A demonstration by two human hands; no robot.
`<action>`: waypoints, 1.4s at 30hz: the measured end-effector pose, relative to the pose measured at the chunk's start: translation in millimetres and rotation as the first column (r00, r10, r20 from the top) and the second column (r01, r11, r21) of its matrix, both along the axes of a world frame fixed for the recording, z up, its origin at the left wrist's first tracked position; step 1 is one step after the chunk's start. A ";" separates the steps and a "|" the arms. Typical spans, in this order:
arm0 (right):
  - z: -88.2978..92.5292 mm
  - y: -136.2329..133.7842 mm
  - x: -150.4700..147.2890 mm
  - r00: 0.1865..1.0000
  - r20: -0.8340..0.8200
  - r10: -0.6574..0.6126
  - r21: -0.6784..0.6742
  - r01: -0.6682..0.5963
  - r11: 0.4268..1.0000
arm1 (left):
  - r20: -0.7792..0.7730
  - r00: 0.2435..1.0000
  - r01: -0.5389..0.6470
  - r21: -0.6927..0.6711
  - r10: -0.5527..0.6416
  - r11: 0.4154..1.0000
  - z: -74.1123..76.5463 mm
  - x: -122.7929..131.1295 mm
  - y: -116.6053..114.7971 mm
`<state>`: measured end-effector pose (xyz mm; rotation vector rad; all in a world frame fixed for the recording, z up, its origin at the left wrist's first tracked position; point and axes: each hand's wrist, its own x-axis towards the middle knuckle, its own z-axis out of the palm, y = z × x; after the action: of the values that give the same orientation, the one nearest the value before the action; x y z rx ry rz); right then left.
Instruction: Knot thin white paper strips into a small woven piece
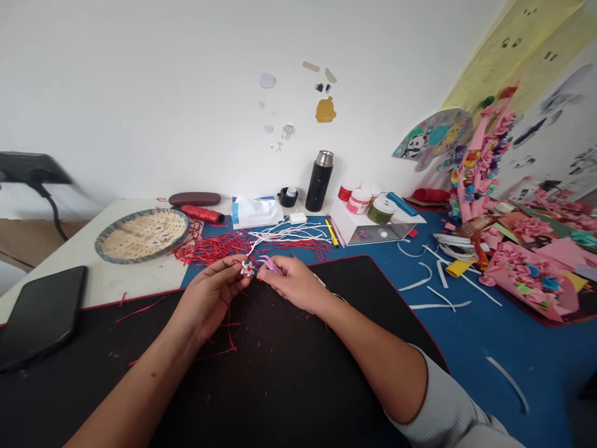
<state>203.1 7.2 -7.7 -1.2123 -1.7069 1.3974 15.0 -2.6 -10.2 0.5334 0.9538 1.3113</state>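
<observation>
1. The left hand (209, 295) pinched a small white paper flower (247, 269) above the black desk mat (284, 379).
2. The right hand (291, 283) gripped a thin purple strip (269, 265) narrowly, just beside the flower.
3. Red paper strips (212, 249) and white strips (289, 233) lay beyond both hands.

The paper flower (247, 269) is white flecked with red; the paper strip (271, 265) beside it is purple. The mat (289, 373) below is black, edged red.

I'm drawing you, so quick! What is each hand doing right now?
Left hand: closed in a pinch, holding a small white flower shape.
Right hand: closed in a pinch, holding a purple strip.
</observation>
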 end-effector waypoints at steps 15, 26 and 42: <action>0.3 0.1 0.9 0.999 0.035 -0.024 0.118 0.020 0.993 | -0.102 0.994 0.042 0.074 -0.035 0.996 0.1 0.7 -3.7; 1.6 1.0 1.2 0.998 0.025 -0.062 0.125 0.059 0.990 | -0.058 0.998 -0.004 0.075 0.008 0.997 -0.2 0.0 -2.2; 0.2 1.4 0.7 0.998 0.016 -0.058 0.148 0.055 0.987 | -0.085 0.993 0.085 0.003 -0.084 0.996 -7.7 -0.4 -1.6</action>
<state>203.8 8.7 -7.5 -1.1871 -1.7432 1.2064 14.6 -4.1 -17.9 0.6323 0.9857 1.2242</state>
